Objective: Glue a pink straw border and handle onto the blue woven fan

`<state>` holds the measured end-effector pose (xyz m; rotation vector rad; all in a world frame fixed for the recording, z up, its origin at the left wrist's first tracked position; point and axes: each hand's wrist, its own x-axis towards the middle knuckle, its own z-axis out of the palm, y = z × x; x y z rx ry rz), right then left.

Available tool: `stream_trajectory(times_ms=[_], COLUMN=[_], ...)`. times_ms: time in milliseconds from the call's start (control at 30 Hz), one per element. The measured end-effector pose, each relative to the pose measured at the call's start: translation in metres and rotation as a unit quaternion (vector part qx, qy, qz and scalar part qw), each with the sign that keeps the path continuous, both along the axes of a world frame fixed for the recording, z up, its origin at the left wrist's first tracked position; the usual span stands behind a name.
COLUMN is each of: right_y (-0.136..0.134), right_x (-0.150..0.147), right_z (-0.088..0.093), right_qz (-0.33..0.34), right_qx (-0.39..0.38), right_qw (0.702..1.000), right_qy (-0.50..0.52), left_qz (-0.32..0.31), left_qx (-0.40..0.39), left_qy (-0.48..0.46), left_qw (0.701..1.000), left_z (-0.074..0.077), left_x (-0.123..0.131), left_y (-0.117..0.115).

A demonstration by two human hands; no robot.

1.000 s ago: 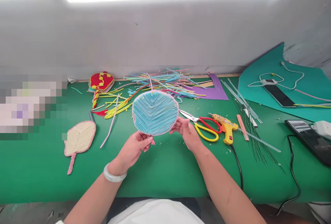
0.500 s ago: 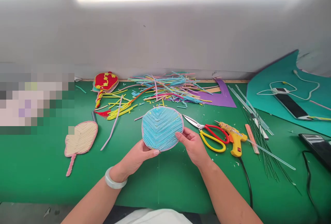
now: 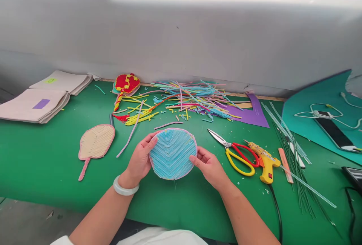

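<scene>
Between my two hands is a round fan face (image 3: 173, 154) covered in light blue pipe cleaners set in a V pattern, with a pink rim. My left hand (image 3: 141, 158), with a pale bangle at the wrist, grips its left edge, thumb on the front. On the right edge, my right hand (image 3: 208, 166) pinches it with the thumb in front and fingers behind. A thin wire-like tip shows below the bottom rim. Just behind the fan face lies a short pink pipe cleaner (image 3: 169, 125).
A cream fan (image 3: 97, 142) lies left, a red fan (image 3: 127, 83) behind it. Loose pipe cleaners (image 3: 195, 98) are heaped at the back. Scissors (image 3: 240, 158), a yellow glue gun (image 3: 267, 166) and green wires (image 3: 299, 173) lie right. Notebooks (image 3: 36, 103) are far left.
My left hand has shifted from the lower left rim up to the left edge. The fan face sits lower and nearer me. The view has turned left.
</scene>
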<state>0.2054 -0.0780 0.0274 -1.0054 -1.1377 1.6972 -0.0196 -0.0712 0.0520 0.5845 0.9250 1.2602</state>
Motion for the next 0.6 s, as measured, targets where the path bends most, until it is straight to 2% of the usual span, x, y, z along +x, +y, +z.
stream_trajectory(times_ms=[167, 333, 400, 500, 567, 600], right_y=[0.0, 0.0, -0.002, -0.007, -0.009, -0.01], right_x=[-0.005, -0.005, -0.006, -0.008, -0.01, -0.01], right_z=[-0.002, 0.0, -0.001, -0.002, -0.004, -0.005], right_qz=[-0.097, -0.129, -0.114, -0.084, -0.077, -0.079], right_qx=[-0.001, -0.014, -0.015, 0.002, 0.023, 0.037], right_qw=[0.995, 0.991, 0.993, 0.996, 0.996, 0.994], right_qy=[0.015, 0.016, 0.005, -0.024, -0.047, -0.061], left_qz=[-0.033, -0.121, -0.184, -0.278, -0.298, -0.299], left_qx=[-0.015, -0.003, 0.015, 0.105, 0.162, 0.18], left_qy=[0.047, 0.15, 0.248, 0.387, 0.446, 0.459], left_qw=[0.998, 0.981, 0.951, 0.873, 0.828, 0.817], left_z=[-0.001, 0.014, 0.023, 0.034, 0.035, 0.034], left_x=[-0.001, -0.01, -0.013, -0.011, -0.006, -0.003], left_y=[-0.001, 0.01, 0.017, 0.026, 0.029, 0.029])
